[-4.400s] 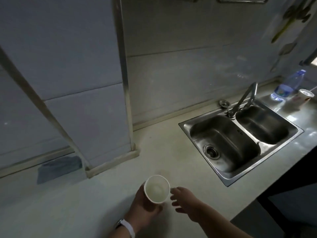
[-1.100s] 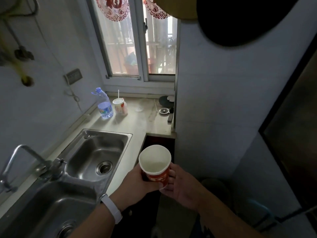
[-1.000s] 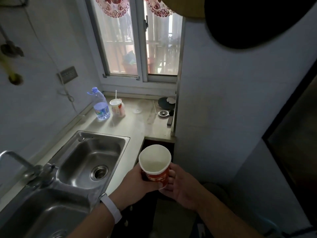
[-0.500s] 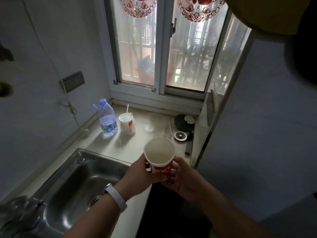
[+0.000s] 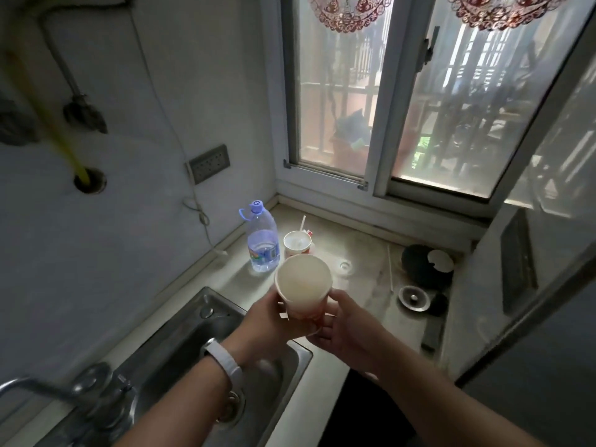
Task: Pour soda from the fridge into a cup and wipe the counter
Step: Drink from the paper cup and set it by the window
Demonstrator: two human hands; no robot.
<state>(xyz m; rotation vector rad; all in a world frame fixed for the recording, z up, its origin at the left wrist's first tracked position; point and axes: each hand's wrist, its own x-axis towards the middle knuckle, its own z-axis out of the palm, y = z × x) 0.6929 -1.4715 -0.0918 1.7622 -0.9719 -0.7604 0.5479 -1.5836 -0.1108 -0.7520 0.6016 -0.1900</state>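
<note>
Two hands around one paper cup (image 5: 303, 283), held above the bench (image 5: 364, 275) near the sink's far corner. Left hand (image 5: 271, 321) wrapped on the cup's left side, grip closed on it, white band (image 5: 224, 362) at the wrist. Right hand (image 5: 346, 327) cradling the cup's right side and base, fingers (image 5: 325, 329) curled under, grip likewise clamped on the cup. Cup upright, mouth tilted slightly toward the camera, pale inside, red print low on its wall; whether anything sits inside, cannot tell. Beyond the cup, by the wall: clear water bottle (image 5: 263, 243) with a blue cap, and just beside it a second paper cup (image 5: 297, 243) with a white stick poking out. Steel sink (image 5: 206, 321) below the left forearm, tap (image 5: 74, 391) at the lower left. Round metal strainer (image 5: 413, 298) and a dark round object (image 5: 419, 266) on the bench's right part. Window (image 5: 403, 101) behind, red paper cuttings at its top.
</note>
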